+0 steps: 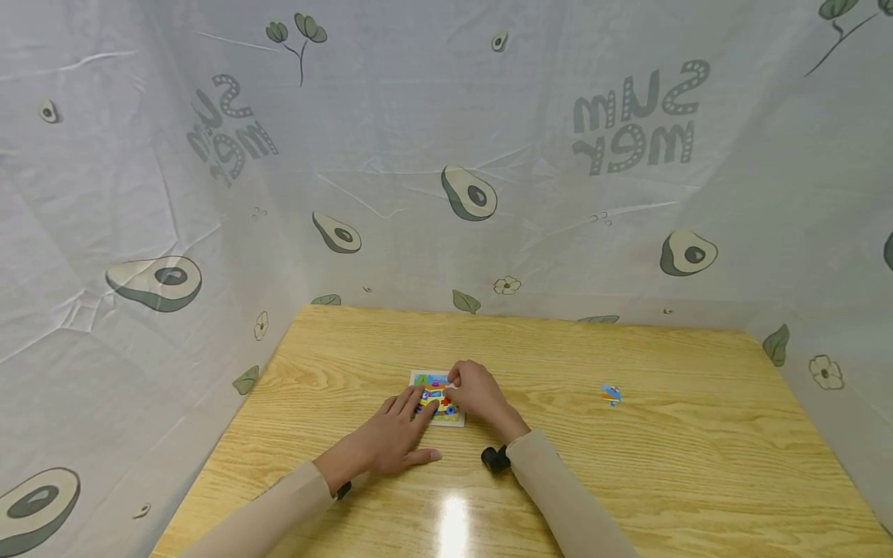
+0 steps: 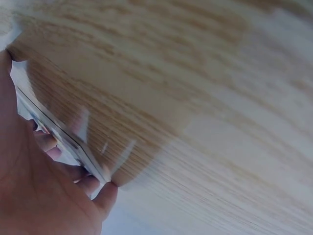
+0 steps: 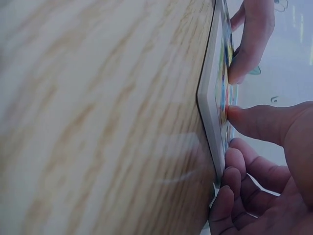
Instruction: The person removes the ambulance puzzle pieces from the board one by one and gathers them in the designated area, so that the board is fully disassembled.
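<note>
A small, brightly coloured jigsaw puzzle (image 1: pixel 456 418) in a pale frame lies on the table in the head view; hands cover part of it. My left hand (image 1: pixel 394 438) rests on its left side with straight, spread fingers and the thumb out to the side. At the upper right of the puzzle is my right hand (image 1: pixel 481 395), its fingers bent. In the right wrist view my right thumb (image 3: pixel 259 122) touches the picture, and curled fingertips lie along the frame's edge (image 3: pixel 208 98). I cannot tell whether the right fingertips pinch a piece.
Loose blue and orange puzzle pieces (image 1: pixel 611 394) lie together on the wooden table (image 1: pixel 670 465), to the right of the puzzle. A pale curtain (image 1: pixel 391 155) printed with avocados hangs behind the table and along its sides. A black wrist device (image 1: pixel 496 459) sits by the right sleeve.
</note>
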`<state>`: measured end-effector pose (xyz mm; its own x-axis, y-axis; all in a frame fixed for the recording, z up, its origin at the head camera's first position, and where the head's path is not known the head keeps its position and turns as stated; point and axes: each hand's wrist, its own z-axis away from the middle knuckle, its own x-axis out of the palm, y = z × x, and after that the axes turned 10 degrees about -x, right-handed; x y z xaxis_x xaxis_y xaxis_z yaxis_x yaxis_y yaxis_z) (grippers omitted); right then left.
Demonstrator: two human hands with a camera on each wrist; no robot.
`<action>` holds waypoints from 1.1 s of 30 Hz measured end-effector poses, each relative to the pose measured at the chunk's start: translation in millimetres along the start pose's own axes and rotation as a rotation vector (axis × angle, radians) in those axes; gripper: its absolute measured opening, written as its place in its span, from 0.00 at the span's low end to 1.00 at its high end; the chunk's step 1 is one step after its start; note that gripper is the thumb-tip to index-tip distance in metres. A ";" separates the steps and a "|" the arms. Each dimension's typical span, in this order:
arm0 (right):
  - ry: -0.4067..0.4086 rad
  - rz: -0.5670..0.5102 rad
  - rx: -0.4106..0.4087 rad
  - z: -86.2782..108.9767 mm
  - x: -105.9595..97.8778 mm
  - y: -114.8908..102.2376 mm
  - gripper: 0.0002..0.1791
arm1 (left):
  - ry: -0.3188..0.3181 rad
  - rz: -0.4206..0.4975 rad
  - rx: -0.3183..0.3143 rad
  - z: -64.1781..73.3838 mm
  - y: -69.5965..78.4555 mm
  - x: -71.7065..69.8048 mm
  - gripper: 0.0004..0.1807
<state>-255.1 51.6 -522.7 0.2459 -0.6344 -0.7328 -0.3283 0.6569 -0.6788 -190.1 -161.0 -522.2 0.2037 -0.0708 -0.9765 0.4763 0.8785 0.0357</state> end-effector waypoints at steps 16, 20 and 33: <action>0.010 -0.055 -0.001 2.7 -2.5 -3.2 0.09 | -0.007 0.006 -0.003 -3.2 -2.1 1.5 0.50; 0.016 -0.054 -0.010 2.4 -1.6 -2.2 0.09 | -0.005 0.006 -0.003 -3.1 -2.5 1.7 0.50; 0.068 -0.053 -0.003 1.7 0.0 -2.9 0.06 | -0.024 0.011 0.000 -3.0 -2.7 2.2 0.50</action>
<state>-252.6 50.4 -520.8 0.2008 -0.6946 -0.6908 -0.3190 0.6204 -0.7165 -193.5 -162.2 -525.1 0.2298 -0.0722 -0.9706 0.4736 0.8795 0.0467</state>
